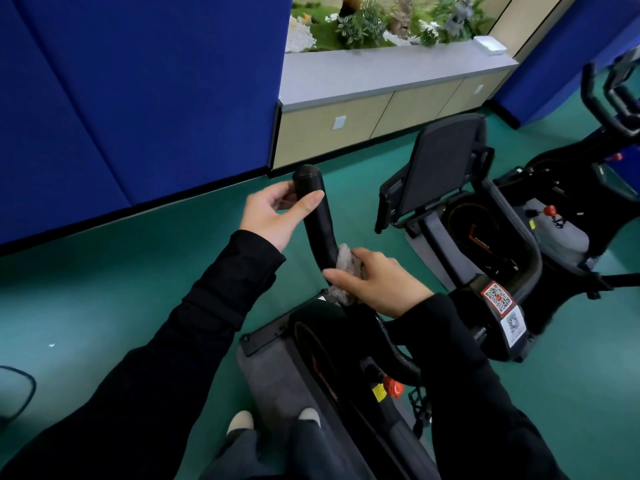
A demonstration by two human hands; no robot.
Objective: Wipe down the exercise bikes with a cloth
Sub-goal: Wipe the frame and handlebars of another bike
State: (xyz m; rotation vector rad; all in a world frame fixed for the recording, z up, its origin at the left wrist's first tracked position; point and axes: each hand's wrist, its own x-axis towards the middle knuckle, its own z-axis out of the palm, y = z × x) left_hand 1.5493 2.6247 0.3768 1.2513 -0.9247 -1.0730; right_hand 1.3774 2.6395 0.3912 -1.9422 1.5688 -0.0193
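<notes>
A black exercise bike stands right below me, its curved black handlebar grip rising at centre. My left hand holds the upper end of that grip, thumb on one side and fingers curled behind it. My right hand grips a grey fluffy cloth wrapped round the lower part of the same grip. Only tufts of the cloth show above and below my fingers.
A second bike with a black console panel stands to the right, and a third bike at the far right. Blue padded wall panels run along the left. A beige cabinet topped with plants sits behind, on the green floor.
</notes>
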